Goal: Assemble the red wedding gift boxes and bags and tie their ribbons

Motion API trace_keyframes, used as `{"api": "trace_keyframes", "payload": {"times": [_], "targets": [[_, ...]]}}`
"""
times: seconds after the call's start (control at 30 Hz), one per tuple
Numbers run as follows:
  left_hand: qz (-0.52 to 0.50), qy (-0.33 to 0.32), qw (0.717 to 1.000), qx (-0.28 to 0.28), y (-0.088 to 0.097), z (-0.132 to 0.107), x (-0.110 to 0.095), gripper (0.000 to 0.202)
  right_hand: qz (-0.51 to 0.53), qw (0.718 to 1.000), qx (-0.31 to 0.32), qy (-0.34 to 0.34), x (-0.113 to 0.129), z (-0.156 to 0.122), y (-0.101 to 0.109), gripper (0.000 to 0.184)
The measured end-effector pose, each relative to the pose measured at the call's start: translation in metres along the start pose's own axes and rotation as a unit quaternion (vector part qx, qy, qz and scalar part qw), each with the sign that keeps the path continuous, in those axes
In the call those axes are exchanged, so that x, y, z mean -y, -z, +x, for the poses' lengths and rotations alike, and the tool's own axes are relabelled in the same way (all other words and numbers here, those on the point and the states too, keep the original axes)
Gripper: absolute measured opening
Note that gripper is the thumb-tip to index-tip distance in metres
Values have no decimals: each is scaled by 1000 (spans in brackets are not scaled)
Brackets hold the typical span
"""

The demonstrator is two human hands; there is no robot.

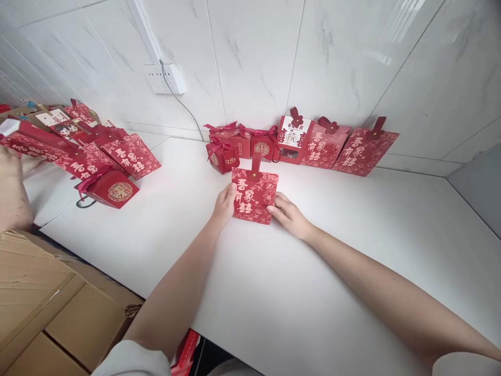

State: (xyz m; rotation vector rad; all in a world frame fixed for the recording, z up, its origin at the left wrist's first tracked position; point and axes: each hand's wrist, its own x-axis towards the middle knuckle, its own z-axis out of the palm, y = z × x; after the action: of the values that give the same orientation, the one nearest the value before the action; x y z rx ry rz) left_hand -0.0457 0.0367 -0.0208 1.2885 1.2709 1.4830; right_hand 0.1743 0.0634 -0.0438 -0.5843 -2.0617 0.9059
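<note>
Between my two hands is a red gift box [255,197] with pale floral print, large light characters and a red strap standing up from its top. My left hand [225,204] grips its left edge, thumb on the front. On the right edge, my right hand [288,214] is closed with the thumb on the front face and the fingers partly behind. The box is held over the white table [313,303]. Just behind it stand small red ribbon-tied boxes [224,156], the nearest close to the held box's upper left.
Along the wall stand a box with a white printed panel [294,138] and red floral boxes [366,151]. More red boxes [133,156] crowd the left side, beside another person's arm [13,193]. Cardboard cartons [86,324] stand at lower left. A wall socket [164,78] has a cable.
</note>
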Motion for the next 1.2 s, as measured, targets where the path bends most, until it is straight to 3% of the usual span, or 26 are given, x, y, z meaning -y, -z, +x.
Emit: {"api": "trace_keyframes", "payload": {"times": [0.1, 0.17, 0.37, 0.67, 0.8, 0.9, 1.0, 1.1, 1.2], "targets": [[31, -13, 998, -54, -2, 1, 9, 62, -6, 1000, 27, 2, -1, 0, 0, 32], [27, -8, 998, -54, -1, 1, 12, 63, -17, 999, 26, 11, -1, 1, 0, 34], [-22, 50, 997, 59, 9, 3, 12, 59, -58, 998, -29, -3, 0, 2, -3, 36], [93, -20, 985, 142, 26, 11, 12, 34, -88, 996, -19, -24, -23, 0, 13, 36], [162, -51, 981, 98, 29, 8, 11, 29, -101, 994, -11, -51, -32, -2, 14, 43], [278, -59, 953, 102, 35, 3, 4, 22, -126, 990, -17, -62, -31, -3, 17, 45], [308, -27, 939, 151, 42, -2, -4, 21, -132, 988, 64, -47, -25, -3, 29, 37], [301, -22, 943, 139, 42, -4, -11, 19, -98, 985, 131, -59, -20, -3, 45, 33], [295, -40, 949, 99, 35, -3, -14, 24, -45, 988, 77, -123, -19, -3, 53, 38]]}}
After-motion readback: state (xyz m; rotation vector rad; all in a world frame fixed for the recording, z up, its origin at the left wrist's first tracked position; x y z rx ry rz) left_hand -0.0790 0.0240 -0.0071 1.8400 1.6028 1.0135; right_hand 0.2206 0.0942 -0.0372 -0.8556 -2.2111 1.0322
